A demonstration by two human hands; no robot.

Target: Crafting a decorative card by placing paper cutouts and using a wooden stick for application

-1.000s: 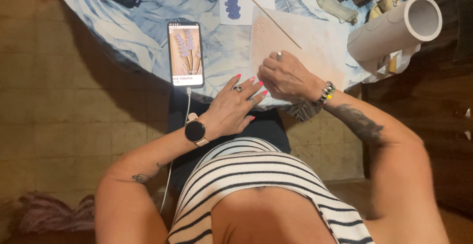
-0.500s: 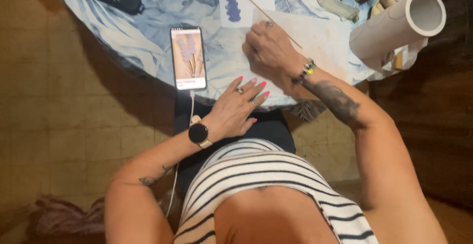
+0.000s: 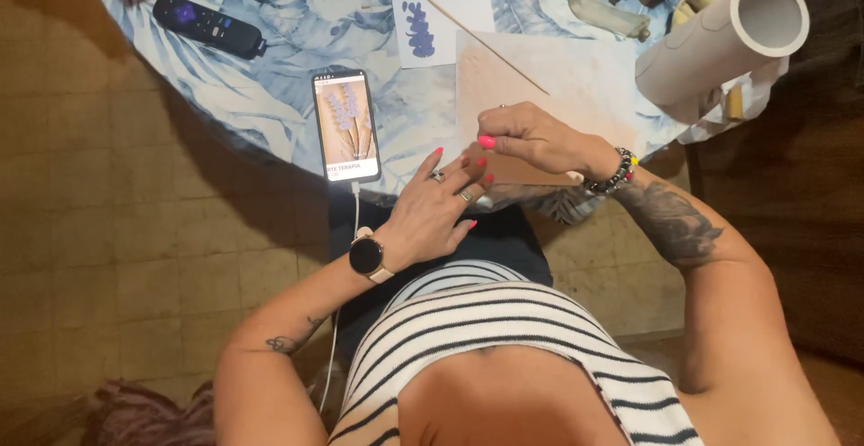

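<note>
My right hand [image 3: 533, 138] grips a brown sheet of paper [image 3: 511, 169] near the table's front edge, thumb and fingers pinched on its near side. My left hand [image 3: 434, 207] rests flat on the same sheet from the left, fingers spread, a watch on its wrist. The sheet belongs to a larger tan paper [image 3: 576, 77] lying on the blue leaf-patterned tablecloth [image 3: 297, 23]. A thin wooden stick [image 3: 470, 32] lies across the paper. A phone [image 3: 346, 125] showing a lavender picture lies just left of my left hand, a cable hanging from it.
A white card with a purple painted sprig [image 3: 421, 27] lies behind the paper. A black remote [image 3: 207, 25] sits at the far left. A large cardboard tube [image 3: 720, 41] lies at the right, with small tools [image 3: 612, 9] behind it. Tiled floor [image 3: 117, 257] lies to the left.
My right hand went out to the far part of the paper and has come back to the table's edge, now pinching the sheet. My left hand has stayed in place.
</note>
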